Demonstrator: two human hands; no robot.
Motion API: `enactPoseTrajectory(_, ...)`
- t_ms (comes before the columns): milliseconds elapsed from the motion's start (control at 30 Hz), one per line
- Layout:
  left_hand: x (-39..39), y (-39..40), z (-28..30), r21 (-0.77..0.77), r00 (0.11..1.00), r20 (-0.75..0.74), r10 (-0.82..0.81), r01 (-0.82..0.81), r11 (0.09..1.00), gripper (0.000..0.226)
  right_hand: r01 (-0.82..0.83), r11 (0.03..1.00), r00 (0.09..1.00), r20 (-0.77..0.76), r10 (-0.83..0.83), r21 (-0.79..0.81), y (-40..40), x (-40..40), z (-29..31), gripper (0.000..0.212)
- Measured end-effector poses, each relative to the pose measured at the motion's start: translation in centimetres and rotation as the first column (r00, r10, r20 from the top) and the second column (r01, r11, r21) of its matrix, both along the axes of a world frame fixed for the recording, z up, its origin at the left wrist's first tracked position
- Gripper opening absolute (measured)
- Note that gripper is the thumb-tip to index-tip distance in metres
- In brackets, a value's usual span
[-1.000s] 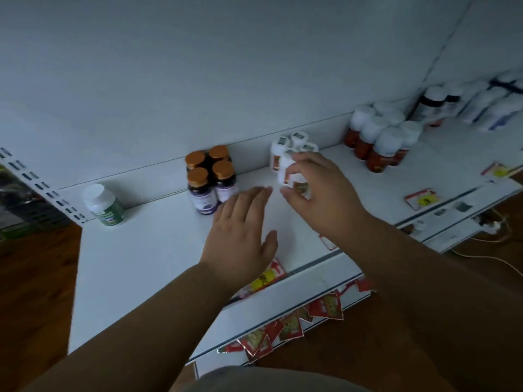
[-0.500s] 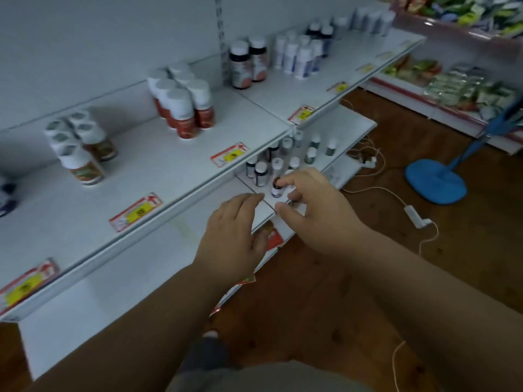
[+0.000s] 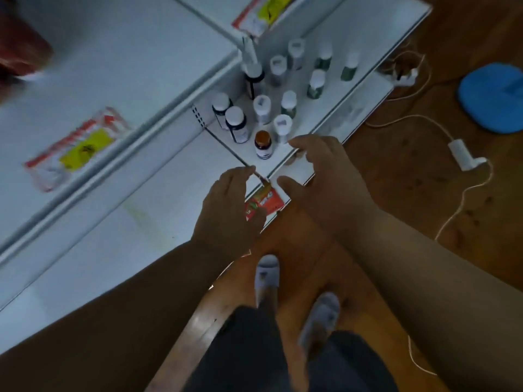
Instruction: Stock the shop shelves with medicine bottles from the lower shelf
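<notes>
— What changed since half a second ago?

— Both hands have dropped lower and the view has tipped down, so the white lower shelf [image 3: 334, 32] with the medicine bottles now sits just beyond the fingertips, and the person's grey slippers [image 3: 267, 274] show on the brown wooden floor [image 3: 410, 193].

— What are the hands doing?

— Right hand [image 3: 325, 176] is spread wide, fingers curled, empty, hovering just short of the small brown bottle with the orange cap [image 3: 263, 144]. Left hand [image 3: 229, 207] is loosely open too, holding nothing, over the shelf edge.

— And past the brown bottle?

— Farther from the hands stands a cluster of white-capped bottles [image 3: 261, 108], some dark, some with green labels, all upright.

— Any writing you can read?

— No. Between the hands hangs a red and green price tag [image 3: 264, 200]; its print is blurred. Up left of the left hand, on the upper shelf's edge, a red-framed yellow tag [image 3: 82, 148] is equally smeared. Bottle labels are too small to tell.

— Anything off to the right of the right hand?

— On the floor, a white cord with an inline switch [image 3: 464, 154] and a blue round base [image 3: 492, 97].
</notes>
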State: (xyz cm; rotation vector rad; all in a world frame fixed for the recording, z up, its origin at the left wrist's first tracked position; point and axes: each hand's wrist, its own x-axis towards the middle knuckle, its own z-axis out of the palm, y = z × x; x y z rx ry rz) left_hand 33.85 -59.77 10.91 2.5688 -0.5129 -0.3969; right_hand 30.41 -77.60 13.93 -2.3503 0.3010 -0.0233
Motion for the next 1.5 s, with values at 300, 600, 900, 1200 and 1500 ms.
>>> enactPoseTrajectory(300, 8.9, -3.6, -17.5, 0.046, 0.990, 0.076, 0.120, -0.123, 0.991, 0.070, -0.060, 0.997, 0.998, -0.002, 0.060, 0.043, -2.2, 11.6, -21.6, 0.076)
enactPoseTrajectory(600, 14.5, -2.4, -23.8, -0.052, 0.986, 0.152, 0.067, -0.060, 0.997, 0.061, -0.070, 0.995, 0.966, 0.253, 0.050, 0.068, -0.1, 19.3, -29.8, 0.070)
enactPoseTrajectory(900, 10.7, -2.8, -19.2, -0.358, 0.987, 0.024, 0.159, -0.141, 0.923, 0.066, -0.004, 0.778, 0.974, 0.178, -0.139, 0.629, 0.0, 13.5, -22.5, 0.039)
enactPoseTrajectory(1200, -4.4, -4.6, -1.0, -0.421, 0.905, -0.241, 0.350, -0.423, 0.802, 0.067, 0.005, 0.632, 0.998, 0.040, -0.056, 0.775, -0.1, 1.0, -3.7, 0.020)
enactPoseTrajectory(1500, -15.8, 3.3, 15.4, -0.491, 0.815, -0.088, 0.572, -0.535, 0.687, 0.090, -0.309, 0.467, 0.945, 0.209, 0.253, 0.829, 8.4, -5.9, 13.8, 0.019)
